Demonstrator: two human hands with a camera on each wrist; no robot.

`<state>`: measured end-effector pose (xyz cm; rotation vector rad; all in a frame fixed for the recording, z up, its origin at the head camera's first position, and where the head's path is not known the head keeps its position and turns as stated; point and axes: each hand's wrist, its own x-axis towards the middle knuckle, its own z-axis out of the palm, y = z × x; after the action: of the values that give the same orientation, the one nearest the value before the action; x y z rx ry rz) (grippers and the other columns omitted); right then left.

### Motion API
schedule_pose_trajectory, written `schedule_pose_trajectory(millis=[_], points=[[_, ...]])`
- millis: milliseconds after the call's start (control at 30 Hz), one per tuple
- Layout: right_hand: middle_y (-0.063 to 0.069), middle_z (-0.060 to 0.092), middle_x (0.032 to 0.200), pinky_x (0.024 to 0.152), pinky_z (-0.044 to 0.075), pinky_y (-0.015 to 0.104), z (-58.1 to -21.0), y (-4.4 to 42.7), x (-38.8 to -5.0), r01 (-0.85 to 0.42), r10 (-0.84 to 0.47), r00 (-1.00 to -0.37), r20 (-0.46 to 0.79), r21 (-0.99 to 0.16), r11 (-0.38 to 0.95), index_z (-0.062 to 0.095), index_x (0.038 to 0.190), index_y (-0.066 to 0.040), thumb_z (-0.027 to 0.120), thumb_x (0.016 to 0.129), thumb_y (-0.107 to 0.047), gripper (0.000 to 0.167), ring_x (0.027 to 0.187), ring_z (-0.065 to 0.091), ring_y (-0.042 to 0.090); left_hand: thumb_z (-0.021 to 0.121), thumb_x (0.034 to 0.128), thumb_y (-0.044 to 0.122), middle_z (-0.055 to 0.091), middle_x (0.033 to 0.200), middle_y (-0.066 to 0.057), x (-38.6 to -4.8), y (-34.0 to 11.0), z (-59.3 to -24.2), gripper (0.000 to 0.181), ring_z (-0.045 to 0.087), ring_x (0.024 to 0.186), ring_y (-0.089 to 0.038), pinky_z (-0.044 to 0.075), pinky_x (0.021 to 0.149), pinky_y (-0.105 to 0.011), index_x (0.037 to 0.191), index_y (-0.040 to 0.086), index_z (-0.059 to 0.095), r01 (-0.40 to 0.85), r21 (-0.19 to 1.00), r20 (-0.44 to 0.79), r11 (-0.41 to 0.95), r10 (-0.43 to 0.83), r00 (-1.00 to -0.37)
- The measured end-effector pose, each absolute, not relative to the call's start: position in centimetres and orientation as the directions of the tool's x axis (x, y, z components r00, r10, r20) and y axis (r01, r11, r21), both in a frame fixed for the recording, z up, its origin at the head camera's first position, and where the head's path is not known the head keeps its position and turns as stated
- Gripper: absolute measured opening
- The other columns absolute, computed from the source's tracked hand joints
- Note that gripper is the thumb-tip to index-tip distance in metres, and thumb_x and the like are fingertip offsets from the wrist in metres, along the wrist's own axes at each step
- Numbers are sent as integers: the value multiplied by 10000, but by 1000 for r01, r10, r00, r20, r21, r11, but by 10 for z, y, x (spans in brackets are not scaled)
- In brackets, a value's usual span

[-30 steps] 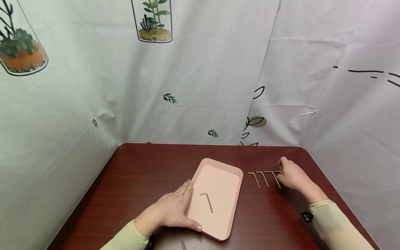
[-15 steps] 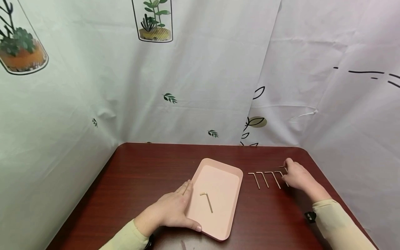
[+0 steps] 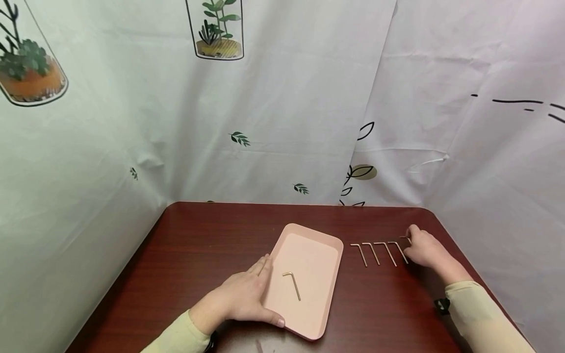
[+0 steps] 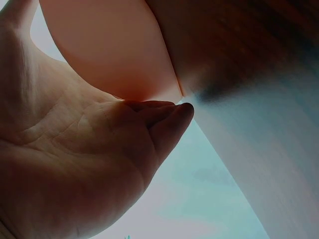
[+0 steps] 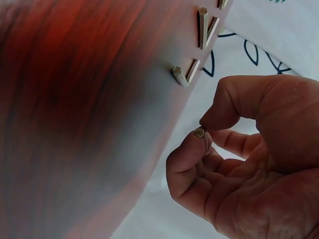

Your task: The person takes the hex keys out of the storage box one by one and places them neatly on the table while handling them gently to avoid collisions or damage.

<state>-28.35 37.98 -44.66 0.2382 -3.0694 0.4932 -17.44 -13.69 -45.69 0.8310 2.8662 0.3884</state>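
Note:
My left hand (image 3: pixel 244 294) lies along the left side of a pink tray (image 3: pixel 315 260), its fingers straight against the edge and its thumb at the near corner. In the left wrist view the fingertips touch the wall of the tray (image 4: pixel 114 55). One L-shaped hex key (image 3: pixel 295 286) lies inside the tray. My right hand (image 3: pixel 425 250) pinches another hex key (image 5: pixel 200 132) between thumb and forefinger at the right of the table; most of it is hidden by the hand. Beside that hand, several hex keys (image 3: pixel 390 255) lie in a slanted row, short arms at the far end.
The dark red-brown table (image 3: pixel 212 235) has rounded far corners. A white curtain (image 3: pixel 287 108) printed with plants and leaves stands behind it and along both sides. The right hand is close to the table's right edge.
My right hand has moved a little to the right with its hex key, uncovering the last key of the row. The left hand and the tray have stayed still.

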Motion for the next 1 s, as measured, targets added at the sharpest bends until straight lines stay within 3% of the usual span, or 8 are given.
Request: schedule_pose_trajectory(millis=[1000], points=[[271,655,955,788,548,584,-460,390,-290,-144,-167,-984,-56,-286,947,525,1119,145,663,822,0,358,859,653,418,741,714,989,278,1785,-285,-176,-138,-459,1558,346,1649,-355,555,1101,-538,1726,-83,237,508,289,-53,812,543,-838]])
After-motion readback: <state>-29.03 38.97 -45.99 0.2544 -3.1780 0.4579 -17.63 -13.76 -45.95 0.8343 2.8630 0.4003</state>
